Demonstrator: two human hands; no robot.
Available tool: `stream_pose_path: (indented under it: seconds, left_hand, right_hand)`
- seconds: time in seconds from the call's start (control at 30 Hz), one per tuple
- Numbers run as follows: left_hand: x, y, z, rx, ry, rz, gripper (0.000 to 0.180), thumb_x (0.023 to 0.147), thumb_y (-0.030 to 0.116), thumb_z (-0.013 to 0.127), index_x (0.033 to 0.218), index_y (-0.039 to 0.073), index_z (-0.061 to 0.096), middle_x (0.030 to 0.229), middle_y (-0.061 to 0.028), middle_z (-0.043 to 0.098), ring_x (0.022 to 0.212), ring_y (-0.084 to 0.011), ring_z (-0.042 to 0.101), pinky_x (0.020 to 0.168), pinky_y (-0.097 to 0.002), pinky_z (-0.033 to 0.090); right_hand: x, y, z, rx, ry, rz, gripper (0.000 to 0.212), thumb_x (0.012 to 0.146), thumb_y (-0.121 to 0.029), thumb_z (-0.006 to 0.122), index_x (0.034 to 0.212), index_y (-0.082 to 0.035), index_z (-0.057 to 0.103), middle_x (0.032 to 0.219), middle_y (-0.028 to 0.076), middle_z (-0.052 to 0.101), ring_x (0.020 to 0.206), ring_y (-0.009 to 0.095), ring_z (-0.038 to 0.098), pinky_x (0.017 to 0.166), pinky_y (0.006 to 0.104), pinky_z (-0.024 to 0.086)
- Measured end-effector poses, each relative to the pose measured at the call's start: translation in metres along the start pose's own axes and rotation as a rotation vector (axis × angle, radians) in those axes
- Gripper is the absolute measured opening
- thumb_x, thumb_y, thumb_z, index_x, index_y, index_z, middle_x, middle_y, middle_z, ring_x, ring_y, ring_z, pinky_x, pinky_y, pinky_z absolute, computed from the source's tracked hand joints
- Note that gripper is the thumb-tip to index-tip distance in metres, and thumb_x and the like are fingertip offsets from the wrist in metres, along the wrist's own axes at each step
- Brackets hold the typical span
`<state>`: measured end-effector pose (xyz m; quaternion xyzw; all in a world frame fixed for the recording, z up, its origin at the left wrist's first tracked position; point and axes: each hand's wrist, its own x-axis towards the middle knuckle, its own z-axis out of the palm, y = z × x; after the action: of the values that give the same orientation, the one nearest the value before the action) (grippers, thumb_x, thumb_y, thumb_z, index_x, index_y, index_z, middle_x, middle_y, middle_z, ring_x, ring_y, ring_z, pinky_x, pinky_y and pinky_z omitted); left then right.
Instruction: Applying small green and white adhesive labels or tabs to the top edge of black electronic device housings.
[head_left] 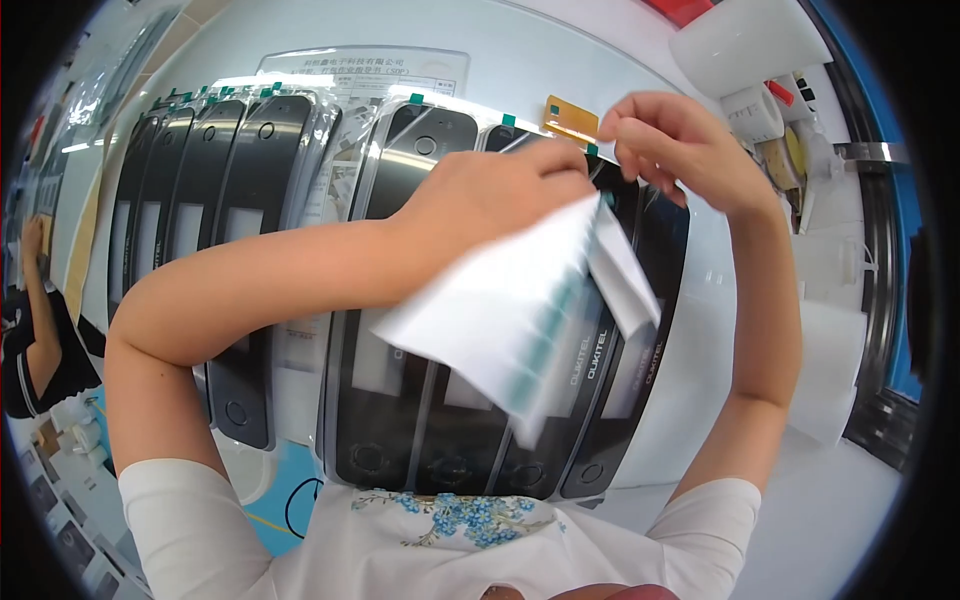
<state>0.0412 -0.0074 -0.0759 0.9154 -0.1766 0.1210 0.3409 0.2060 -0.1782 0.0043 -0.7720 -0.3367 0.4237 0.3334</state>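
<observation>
My left hand [490, 200] is closed on a creased white sheet [470, 300], blurred by motion, that hangs below it. A row of small green tabs [548, 335] runs along the sheet. To its right my right hand [685, 150] hovers with curled fingers at the far edge of the panels; whether a small tab is between the fingertips is hidden. Beneath both hands lie several black phone-shaped panels [375, 430] side by side in clear plastic. Green tabs, such as a green tab [416, 99], stick to their far edge.
An orange card [572, 118] lies beyond the panels. More black panels [262, 190] in clear plastic lie to the left, by a printed sheet [440, 65] under a clear cover. White rolls [750, 45] stand at the far right. A co-worker's arm [40, 330] shows at far left.
</observation>
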Motion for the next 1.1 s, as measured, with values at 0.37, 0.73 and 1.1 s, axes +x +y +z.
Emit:
stream_pose_path:
  seconds: [0.37, 0.73, 1.1]
  left_hand:
    - [0.001, 0.033, -0.012, -0.817, 0.057, -0.301, 0.034, 0.105, 0.031, 0.044, 0.093, 0.006, 0.063, 0.062, 0.0085, 0.043, 0.056, 0.0010, 0.034, 0.048, -0.0201, 0.027]
    - [0.033, 0.040, 0.023, 0.002, 0.027, 0.090, 0.026, 0.089, 0.022, 0.065, 0.104, 0.001, 0.066, 0.079, -0.0122, 0.066, 0.069, -0.0300, 0.064, 0.061, -0.0368, 0.049]
    - [0.046, 0.024, 0.041, 0.235, -0.106, 0.254, 0.045, 0.081, 0.017, 0.061, 0.126, 0.013, 0.058, 0.137, -0.0021, 0.055, 0.070, -0.0208, 0.067, 0.055, -0.0325, 0.051]
  right_hand:
    - [-0.038, 0.003, 0.030, 0.241, 0.097, -0.150, 0.024, 0.090, -0.024, 0.070, 0.091, 0.000, 0.064, 0.073, -0.002, 0.060, 0.055, 0.001, 0.051, 0.048, 0.0179, 0.043]
    - [-0.056, 0.053, -0.020, 0.012, 0.216, -0.002, 0.024, 0.096, -0.027, 0.062, 0.089, -0.004, 0.060, 0.067, -0.003, 0.058, 0.053, 0.003, 0.053, 0.045, 0.0176, 0.038]
    - [-0.038, 0.058, -0.028, 0.128, 0.116, 0.159, 0.021, 0.096, -0.026, 0.061, 0.090, -0.006, 0.058, 0.069, -0.001, 0.063, 0.056, 0.005, 0.060, 0.054, 0.0186, 0.049]
